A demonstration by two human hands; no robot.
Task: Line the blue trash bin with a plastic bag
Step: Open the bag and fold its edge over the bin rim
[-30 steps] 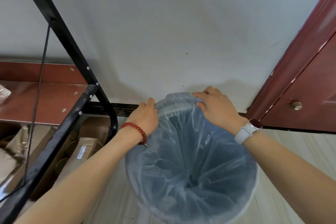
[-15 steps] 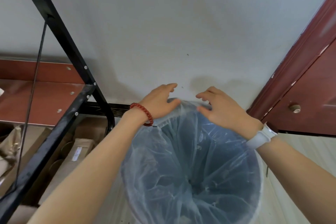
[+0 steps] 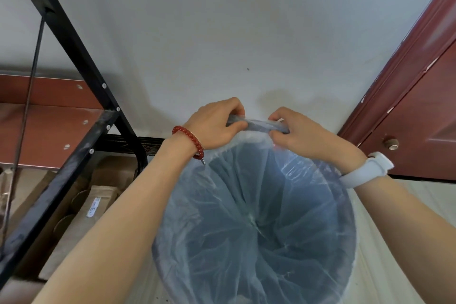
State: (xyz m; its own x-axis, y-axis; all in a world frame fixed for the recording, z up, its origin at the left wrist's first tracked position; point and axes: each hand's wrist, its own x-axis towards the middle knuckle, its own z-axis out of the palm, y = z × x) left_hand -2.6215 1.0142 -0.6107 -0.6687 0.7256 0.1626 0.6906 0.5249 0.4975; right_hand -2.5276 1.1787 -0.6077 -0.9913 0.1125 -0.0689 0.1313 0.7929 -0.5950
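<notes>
The blue trash bin (image 3: 346, 249) stands on the floor below me, against the white wall. A clear plastic bag (image 3: 256, 224) hangs inside it and folds over the rim. At the far side of the rim a twisted strand of the bag's edge (image 3: 256, 124) is stretched between my two hands. My left hand (image 3: 217, 123), with a red bead bracelet on the wrist, pinches its left end. My right hand (image 3: 301, 133), with a white watch band on the wrist, pinches its right end.
A black metal rack (image 3: 81, 131) with a red-brown shelf stands to the left, with cardboard boxes (image 3: 98, 195) under it. A dark red door (image 3: 424, 116) with a small knob is at the right. The wall is close behind the bin.
Both hands have risen from the far rim, closed on the bag's loose edge and pulled it into a taut twisted strand between them.
</notes>
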